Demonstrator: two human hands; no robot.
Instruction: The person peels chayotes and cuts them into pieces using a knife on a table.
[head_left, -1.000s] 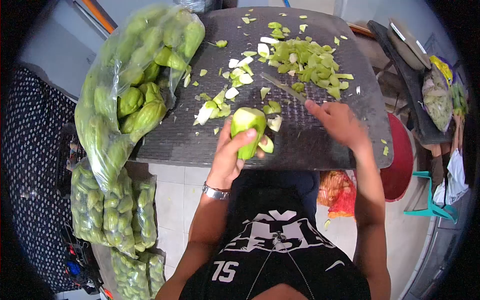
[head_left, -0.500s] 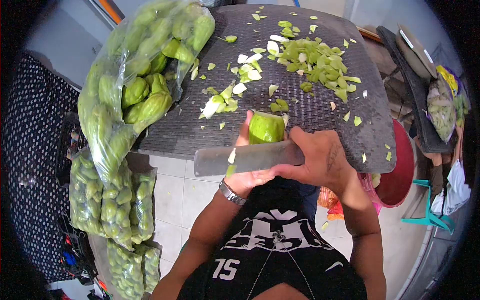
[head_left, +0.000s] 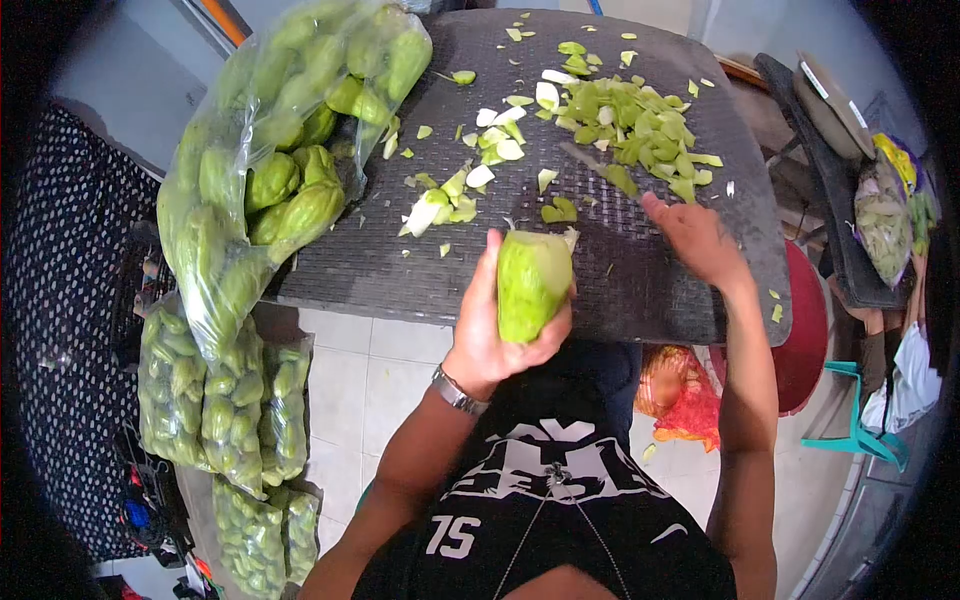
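Observation:
My left hand (head_left: pixel 480 335), with a metal watch at the wrist, is wrapped round a partly peeled green chayote (head_left: pixel 530 290) held upright near the table's front edge. Pale flesh shows on its top and upper side. To the right, my right hand (head_left: pixel 700 242) grips a knife (head_left: pixel 590 160), whose blade is blurred and points to the upper left. A green peel slice (head_left: pixel 622 180) shows at the blade, beside the pile of green peel pieces (head_left: pixel 640 125). Paler offcuts (head_left: pixel 495 140) lie further left on the dark woven-pattern table (head_left: pixel 400 270).
A large clear bag of whole chayotes (head_left: pixel 270 190) covers the table's left side. More filled bags (head_left: pixel 230 400) stand below it. At right are a red tub (head_left: pixel 800 350), a red net bag (head_left: pixel 685 405), a teal stool (head_left: pixel 855 430) and a side table with a bag (head_left: pixel 880 230).
My right hand has swung the knife away from the chayote, up and right to the peel pile. My left hand still holds the chayote, now in full sight.

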